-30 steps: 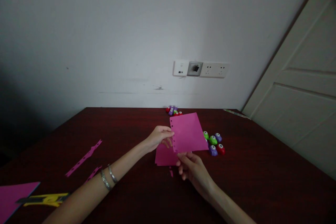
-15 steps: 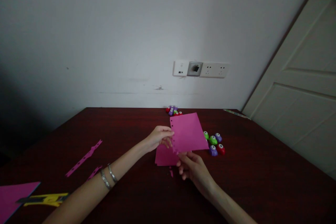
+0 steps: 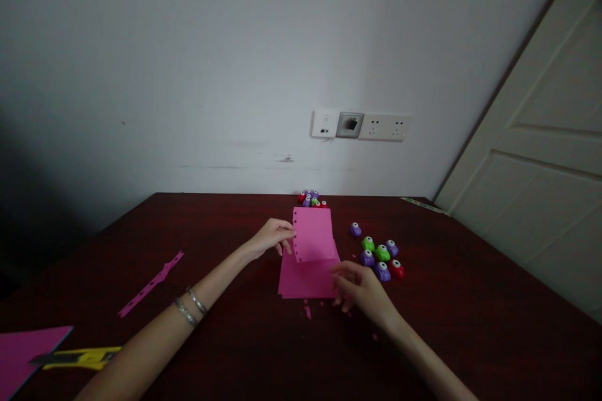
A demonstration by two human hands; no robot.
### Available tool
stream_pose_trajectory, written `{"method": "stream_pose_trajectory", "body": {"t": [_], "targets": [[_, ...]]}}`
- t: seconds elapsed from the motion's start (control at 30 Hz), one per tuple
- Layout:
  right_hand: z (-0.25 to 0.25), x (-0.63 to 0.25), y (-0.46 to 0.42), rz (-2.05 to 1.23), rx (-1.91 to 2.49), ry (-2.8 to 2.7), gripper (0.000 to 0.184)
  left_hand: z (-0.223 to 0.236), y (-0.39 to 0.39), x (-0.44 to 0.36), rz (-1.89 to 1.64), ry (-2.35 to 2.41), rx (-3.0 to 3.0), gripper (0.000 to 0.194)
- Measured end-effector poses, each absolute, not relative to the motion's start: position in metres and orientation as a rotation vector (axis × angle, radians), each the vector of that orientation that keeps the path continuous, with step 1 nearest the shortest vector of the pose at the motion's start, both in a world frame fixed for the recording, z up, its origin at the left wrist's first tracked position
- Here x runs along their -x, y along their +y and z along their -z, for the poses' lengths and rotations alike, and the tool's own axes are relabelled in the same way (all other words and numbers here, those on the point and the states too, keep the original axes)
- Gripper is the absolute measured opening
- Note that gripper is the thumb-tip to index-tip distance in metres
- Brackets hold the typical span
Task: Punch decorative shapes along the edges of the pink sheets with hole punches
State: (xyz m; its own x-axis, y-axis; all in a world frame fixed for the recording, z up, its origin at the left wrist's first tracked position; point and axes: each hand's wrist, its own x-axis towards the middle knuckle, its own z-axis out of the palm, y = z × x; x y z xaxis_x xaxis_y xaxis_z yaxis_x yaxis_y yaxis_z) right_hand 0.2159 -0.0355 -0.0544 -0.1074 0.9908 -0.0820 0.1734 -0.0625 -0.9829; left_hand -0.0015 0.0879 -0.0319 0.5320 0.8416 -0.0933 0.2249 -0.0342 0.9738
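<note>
My left hand (image 3: 274,237) pinches the left edge of a pink paper sheet (image 3: 313,233) between thumb and fingers. A row of punched holes runs down that edge, and the sheet is held raised over a stack of pink paper (image 3: 308,280). My right hand (image 3: 358,288) hovers at the stack's right edge, fingers loosely bent and apart, with nothing visible in them. Whether its fingertips touch the paper is hard to see. Several purple, green and red craft punches (image 3: 382,253) with eye-like tops stand just beyond my right hand.
More small punches (image 3: 309,199) cluster near the wall. A punched pink strip (image 3: 151,285) lies on the left. A yellow utility knife (image 3: 82,358) rests partly on pink paper (image 3: 23,354) at front left. Pink scraps (image 3: 307,310) dot the dark table; a thin strip (image 3: 424,205) lies back right.
The sheet has moved left and now stands more upright over the stack. My right hand has come off its lower edge and shifted right. More punches now show.
</note>
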Motion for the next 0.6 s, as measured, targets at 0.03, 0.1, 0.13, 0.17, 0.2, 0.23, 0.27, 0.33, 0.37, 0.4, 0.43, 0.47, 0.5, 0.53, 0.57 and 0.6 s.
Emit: {"method": "stream_pose_trajectory", "body": {"t": [0.03, 0.1, 0.13, 0.17, 0.2, 0.23, 0.27, 0.33, 0.37, 0.4, 0.43, 0.47, 0.5, 0.53, 0.57, 0.6], "targets": [[0.054, -0.218, -0.036, -1.147, 1.336, -1.453, 0.023, 0.032, 0.088, 0.002, -0.614, 0.932, -1.586, 0.023], [0.054, -0.219, -0.037, -0.871, 1.32, -1.641, 0.017, 0.034, 0.085, 0.002, -0.544, 0.904, -1.629, 0.023], [0.053, -0.22, -0.039, -0.739, 1.298, -1.751, 0.017, 0.035, 0.084, 0.002, -0.5, 0.889, -1.648, 0.023], [0.052, -0.219, -0.04, -0.627, 1.271, -1.859, 0.021, 0.037, 0.082, 0.001, -0.457, 0.877, -1.666, 0.023], [0.051, -0.218, -0.042, -0.543, 1.248, -1.96, 0.025, 0.039, 0.081, 0.0, -0.421, 0.871, -1.683, 0.022], [0.049, -0.217, -0.045, -0.485, 1.237, -2.052, 0.029, 0.041, 0.08, -0.001, -0.394, 0.868, -1.702, 0.022], [0.048, -0.215, -0.047, -0.443, 1.235, -2.134, 0.032, 0.044, 0.08, -0.002, -0.375, 0.867, -1.723, 0.02], [0.045, -0.211, -0.052, -0.383, 1.233, -2.273, 0.034, 0.05, 0.081, -0.003, -0.356, 0.869, -1.769, 0.019], [0.044, -0.209, -0.054, -0.363, 1.227, -2.328, 0.034, 0.052, 0.082, -0.003, -0.346, 0.873, -1.796, 0.019], [0.043, -0.208, -0.056, -0.347, 1.223, -2.372, 0.033, 0.054, 0.083, -0.003, -0.33, 0.885, -1.825, 0.019], [0.043, -0.206, -0.057, -0.336, 1.221, -2.405, 0.032, 0.056, 0.084, -0.003, -0.309, 0.908, -1.858, 0.019], [0.043, -0.205, -0.058, -0.331, 1.223, -2.428, 0.032, 0.056, 0.085, -0.002, -0.286, 0.94, -1.895, 0.019], [0.044, -0.204, -0.058, -0.33, 1.228, -2.442, 0.032, 0.056, 0.085, -0.002, -0.262, 0.977, -1.933, 0.02], [0.044, -0.203, -0.058, -0.331, 1.233, -2.449, 0.032, 0.056, 0.086, 0.0, -0.236, 1.012, -1.972, 0.021], [0.045, -0.203, -0.058, -0.331, 1.238, -2.451, 0.032, 0.054, 0.086, 0.001, -0.21, 1.041, -2.011, 0.023], [0.046, -0.202, -0.058, -0.331, 1.24, -2.45, 0.032, 0.053, 0.086, 0.003, -0.185, 1.067, -2.049, 0.025]]}}
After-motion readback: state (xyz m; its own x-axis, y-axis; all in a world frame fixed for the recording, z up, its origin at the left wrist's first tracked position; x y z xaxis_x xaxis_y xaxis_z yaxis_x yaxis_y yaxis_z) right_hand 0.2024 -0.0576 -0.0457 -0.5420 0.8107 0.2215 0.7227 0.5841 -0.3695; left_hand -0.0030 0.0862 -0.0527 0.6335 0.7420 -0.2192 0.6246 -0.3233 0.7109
